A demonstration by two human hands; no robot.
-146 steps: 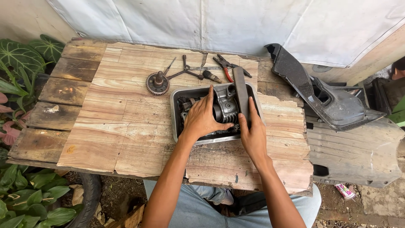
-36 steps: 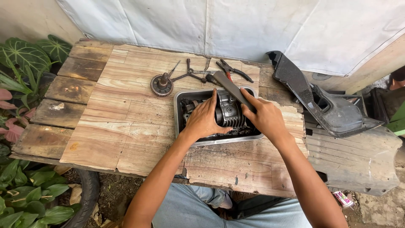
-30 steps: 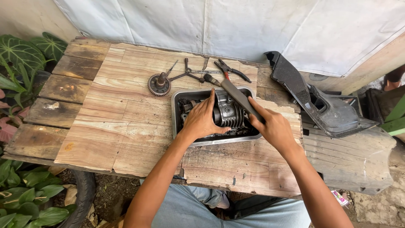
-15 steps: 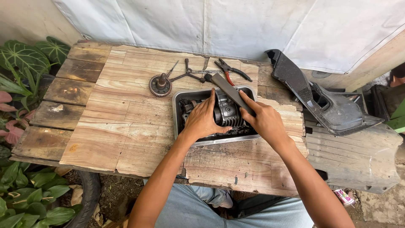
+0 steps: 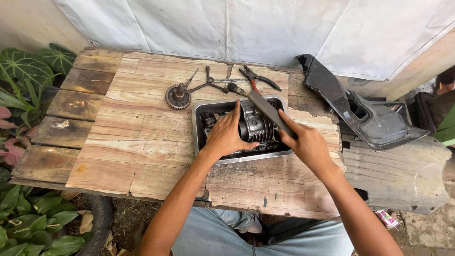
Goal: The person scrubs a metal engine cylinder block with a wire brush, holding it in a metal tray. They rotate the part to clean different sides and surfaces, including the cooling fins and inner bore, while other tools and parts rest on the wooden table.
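Two hands — engine cylinder point(image 5: 256, 127) between fingers point(image 5: 235, 111)

wooden table point(image 5: 142, 142) bears metal tray point(image 5: 199, 137), gear point(image 5: 178, 96), pliers point(image 5: 258, 78).

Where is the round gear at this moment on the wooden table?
In the head view, the round gear lies on the wooden table, left of the metal tray and beside the hand tools, beyond the left hand.

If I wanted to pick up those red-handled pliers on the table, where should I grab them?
Probably by the two handles. The pliers lie flat on the wooden table behind the metal tray, handles splayed toward the right. Come down from above at that right end; the jaws point left toward the other tools.
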